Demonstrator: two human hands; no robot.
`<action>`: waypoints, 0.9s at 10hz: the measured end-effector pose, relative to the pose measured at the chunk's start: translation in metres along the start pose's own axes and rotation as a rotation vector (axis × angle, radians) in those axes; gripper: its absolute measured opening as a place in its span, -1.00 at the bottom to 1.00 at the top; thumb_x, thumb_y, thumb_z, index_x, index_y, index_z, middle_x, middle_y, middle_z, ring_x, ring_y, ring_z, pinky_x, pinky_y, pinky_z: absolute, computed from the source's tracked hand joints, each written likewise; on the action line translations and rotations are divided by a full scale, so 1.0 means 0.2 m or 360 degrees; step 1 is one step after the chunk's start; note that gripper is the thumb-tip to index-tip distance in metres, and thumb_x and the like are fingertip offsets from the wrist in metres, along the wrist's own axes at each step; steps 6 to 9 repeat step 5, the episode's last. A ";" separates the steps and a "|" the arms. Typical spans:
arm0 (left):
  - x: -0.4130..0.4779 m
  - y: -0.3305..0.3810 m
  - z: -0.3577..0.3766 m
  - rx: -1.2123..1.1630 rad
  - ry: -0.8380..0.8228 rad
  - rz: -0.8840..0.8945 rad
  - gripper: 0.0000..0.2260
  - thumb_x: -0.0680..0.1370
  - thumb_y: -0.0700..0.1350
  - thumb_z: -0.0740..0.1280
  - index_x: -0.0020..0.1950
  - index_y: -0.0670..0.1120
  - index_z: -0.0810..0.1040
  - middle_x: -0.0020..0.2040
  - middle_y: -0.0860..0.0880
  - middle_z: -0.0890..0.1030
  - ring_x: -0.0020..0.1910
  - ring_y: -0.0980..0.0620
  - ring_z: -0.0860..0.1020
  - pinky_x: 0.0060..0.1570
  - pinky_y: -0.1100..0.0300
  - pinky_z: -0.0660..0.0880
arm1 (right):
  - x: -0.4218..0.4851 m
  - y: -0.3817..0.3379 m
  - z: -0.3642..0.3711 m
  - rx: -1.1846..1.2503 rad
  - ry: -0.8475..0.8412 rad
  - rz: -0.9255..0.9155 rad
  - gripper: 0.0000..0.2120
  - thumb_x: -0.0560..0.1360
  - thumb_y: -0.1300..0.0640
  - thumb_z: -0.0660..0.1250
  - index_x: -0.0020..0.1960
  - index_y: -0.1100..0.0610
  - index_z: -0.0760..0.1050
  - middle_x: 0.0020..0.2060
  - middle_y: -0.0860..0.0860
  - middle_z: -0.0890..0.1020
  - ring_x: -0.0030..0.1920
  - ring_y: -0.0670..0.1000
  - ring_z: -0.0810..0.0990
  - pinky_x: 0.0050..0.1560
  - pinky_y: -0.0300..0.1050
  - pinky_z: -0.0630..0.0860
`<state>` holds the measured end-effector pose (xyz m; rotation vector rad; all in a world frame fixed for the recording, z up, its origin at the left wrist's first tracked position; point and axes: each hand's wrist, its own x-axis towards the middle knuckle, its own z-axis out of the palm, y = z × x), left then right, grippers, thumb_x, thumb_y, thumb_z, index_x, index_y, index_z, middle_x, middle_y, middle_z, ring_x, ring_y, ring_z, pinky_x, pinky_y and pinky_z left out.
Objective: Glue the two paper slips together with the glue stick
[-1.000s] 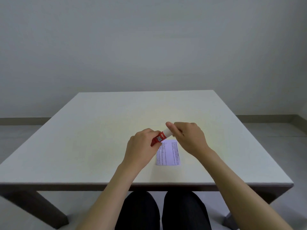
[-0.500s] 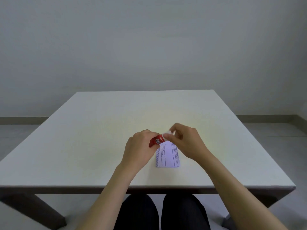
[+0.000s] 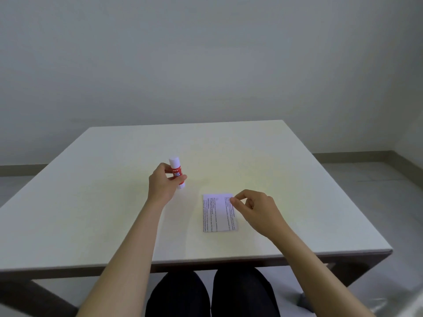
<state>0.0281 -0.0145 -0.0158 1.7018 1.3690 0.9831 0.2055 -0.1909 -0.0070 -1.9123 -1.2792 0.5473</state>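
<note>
Moved since half a second ago: both hands, formerly together over the paper with the glue stick between them, now stand well apart.

Left hand [image 3: 163, 186]: carried out to the left and farther up the bench [image 3: 91, 202]. Grip clamped on the glue stick [image 3: 176, 172], thumb across the red label, fingers behind. Stick upright, slightly tilted, white cap on top, base at or just above the bench surface; whether it touches cannot be told.

Right hand [image 3: 254, 208]: released from the stick, now at the right edge of the paper [image 3: 219, 212]. Thumb and forefinger pinched together at the paper's upper right corner; whether they actually hold the sheet or merely meet just above it cannot be told.

Paper: lies flat on the bench near the front edge, printed side up, long axis running away from the person. Only one outline shows; the second slip is either stacked exactly beneath or already joined. Which one cannot be told.

Reading of the change: the capped stick is being put aside, upright, clear of the work. That suggests gluing is finished or nearly so, and the right hand is turning to press, check or lift the slips.

Risk: a lift at one corner could peel fresh glue before it takes.
</note>
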 end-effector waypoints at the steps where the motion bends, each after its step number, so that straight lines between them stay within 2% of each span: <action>1: 0.01 -0.03 0.04 -0.0012 -0.0028 0.0008 -0.76 0.41 -0.17 0.47 -0.03 -0.15 0.48 -0.03 -0.01 0.59 -0.25 0.06 0.60 -0.33 0.33 0.35 | 0.00 0.00 -0.01 -0.0004 0.0001 -0.0015 -0.81 0.52 -0.05 0.29 -0.06 0.04 0.59 -0.69 -0.10 0.26 -0.60 -0.12 0.26 -0.45 -0.21 0.20; 2: 0.00 -0.05 0.05 -0.0017 -0.0024 0.0020 -0.76 0.40 -0.17 0.47 -0.03 -0.16 0.47 -0.02 -0.04 0.61 -0.20 -0.08 0.63 -0.33 0.30 0.37 | 0.00 0.01 -0.02 -0.0009 0.0003 -0.0036 -0.82 0.53 -0.03 0.29 -0.05 0.03 0.60 -0.68 -0.10 0.26 -0.59 -0.12 0.27 -0.46 -0.23 0.19; 3: 0.00 -0.06 0.07 -0.0022 -0.0025 0.0037 -0.75 0.40 -0.18 0.47 -0.05 -0.15 0.44 -0.04 -0.05 0.62 -0.21 -0.07 0.63 -0.33 0.29 0.37 | -0.01 0.01 -0.03 -0.0005 -0.0005 -0.0056 -0.83 0.54 -0.01 0.28 -0.04 0.04 0.60 -0.63 -0.10 0.27 -0.56 -0.12 0.26 -0.45 -0.22 0.21; 4: 0.00 -0.09 0.07 0.0047 -0.0064 0.0030 -0.71 0.38 -0.20 0.49 -0.02 -0.12 0.43 -0.01 -0.06 0.62 -0.12 -0.06 0.63 -0.26 0.27 0.40 | -0.02 0.00 -0.03 0.0014 -0.0029 -0.0045 -0.85 0.54 0.01 0.28 -0.05 0.02 0.60 -0.68 -0.10 0.27 -0.60 -0.13 0.28 -0.46 -0.24 0.19; 5: -0.01 -0.09 0.07 0.0060 -0.0182 0.0044 -0.37 0.32 -0.21 0.55 0.33 -0.11 0.36 0.19 -0.08 0.51 0.16 -0.09 0.55 0.06 0.15 0.46 | -0.01 -0.01 -0.01 -0.0002 -0.0058 -0.0022 -0.85 0.54 0.02 0.26 -0.05 0.01 0.60 -0.66 -0.10 0.28 -0.58 -0.12 0.27 -0.45 -0.21 0.20; 9: -0.01 -0.09 0.07 0.0060 -0.0182 0.0044 -0.37 0.32 -0.21 0.55 0.33 -0.11 0.36 0.19 -0.08 0.51 0.16 -0.09 0.55 0.06 0.15 0.46 | -0.01 -0.01 -0.01 -0.0002 -0.0058 -0.0022 -0.85 0.54 0.02 0.26 -0.05 0.01 0.60 -0.66 -0.10 0.28 -0.58 -0.12 0.27 -0.45 -0.21 0.20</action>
